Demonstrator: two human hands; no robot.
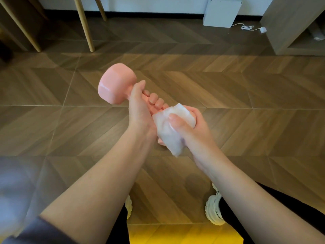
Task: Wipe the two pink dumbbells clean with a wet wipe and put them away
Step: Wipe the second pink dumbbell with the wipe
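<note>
Big herringbone wood floor [246,88] under everything. The person stands over it, so the work happens in mid-air, no worktop involved. Cabinet [290,29] far right, wooden legs [84,23] far left, white box [221,13] w/ a cable [246,27] by the wall, none of it in play.

One pink dumbbell [114,85] is held up btwn both hands, tilted: far head up & to the left, near head buried in the wet wipe [168,134]. 2nd dumbbell isn't in view.

Left hand [140,106] grips the handle, fingers [154,99] curled round it, packed side by side. I'd say that's the anchor, so the weight can't twist while the other end gets rubbed. Right hand [191,125] cups the near head thru the wipe, thumb pressed flat on top, other fingers wrapped round behind, mostly hidden.

Wipe is bunched over that head, loose tail hanging down. Far head looks glossy, prob. wet already. My guess: dumbbell no. 1 is mid-wipe, putting away not yet begun.
</note>
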